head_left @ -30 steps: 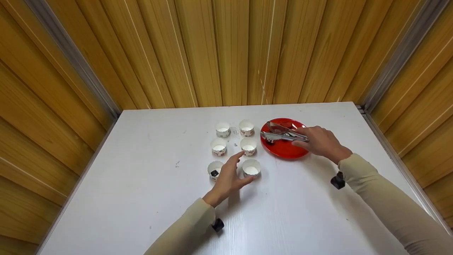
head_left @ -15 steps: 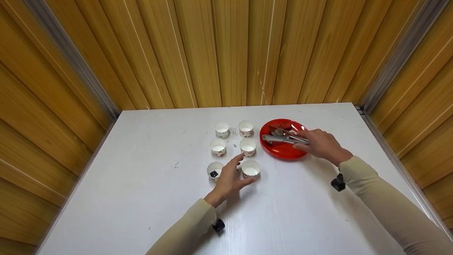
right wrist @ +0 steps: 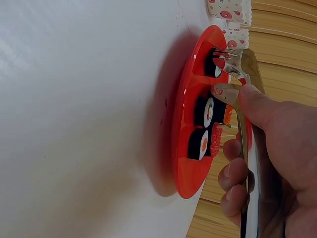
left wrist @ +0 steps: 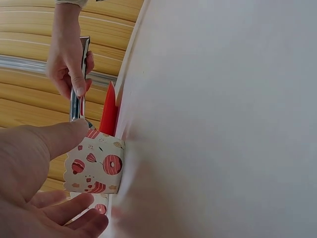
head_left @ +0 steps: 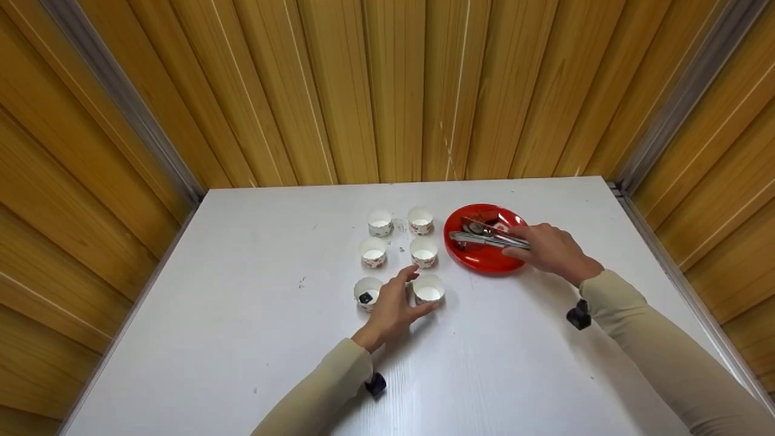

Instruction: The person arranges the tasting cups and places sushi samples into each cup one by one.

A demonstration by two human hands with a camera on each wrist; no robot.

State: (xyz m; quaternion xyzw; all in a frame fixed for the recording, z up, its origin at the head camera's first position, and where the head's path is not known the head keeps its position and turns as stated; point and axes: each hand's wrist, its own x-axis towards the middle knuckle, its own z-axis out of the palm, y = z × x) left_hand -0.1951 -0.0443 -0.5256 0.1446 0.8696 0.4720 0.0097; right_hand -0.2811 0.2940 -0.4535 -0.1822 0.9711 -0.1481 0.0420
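My left hand (head_left: 390, 309) is around the near right paper baking cup (head_left: 429, 293), thumb at its front and fingers on the other side; the left wrist view shows the thumb at its printed wall (left wrist: 96, 166). In my right hand (head_left: 552, 249) I grip metal serving tongs (head_left: 491, 240) over a red plate (head_left: 484, 265). The right wrist view shows the forked tong tip at a dark-wrapped sushi roll (right wrist: 213, 67), the tong arms spread apart. More sushi rolls (right wrist: 204, 113) and orange and red roe-topped pieces lie on that plate.
Several paper cups stand in two columns left of the plate, including the far right cup (head_left: 421, 221) and middle right cup (head_left: 424, 253). The near left cup holds a dark piece (head_left: 366, 297). Wood-patterned walls (head_left: 393, 91) enclose the white table (head_left: 254, 272).
The tongs have shifted slightly over the plate and their tips stand a little closer together. My left hand has stayed nearly still around the cup.
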